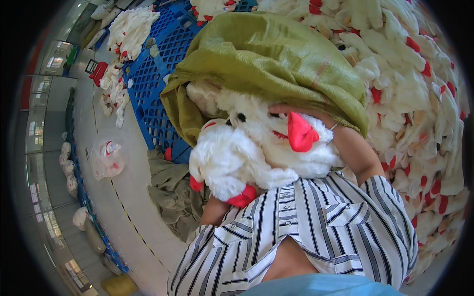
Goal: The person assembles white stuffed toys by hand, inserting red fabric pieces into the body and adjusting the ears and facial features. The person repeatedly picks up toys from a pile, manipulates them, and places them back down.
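Note:
A bundle of limp white plush toy skins [227, 155] with red patches and dark eyes rests against my striped shirt, at the mouth of a green woven sack [276, 54]. Across the top of the bundle, my right hand [303, 111] grips the plush from the right side, partly under the sack's rim. A shiny red piece [301, 132] stands out on the plush just below it. My left forearm [214, 210] comes in from below and disappears beneath the bundle; the plush hides that hand's fingers.
A large heap of similar white plush skins [414, 113] fills the right side. Blue plastic pallets [148, 106] lie behind the sack at left. Grey-green cloth [173, 187] sits on the floor beside me. Farther left are a clear plastic bag [108, 165] and a red object [98, 73].

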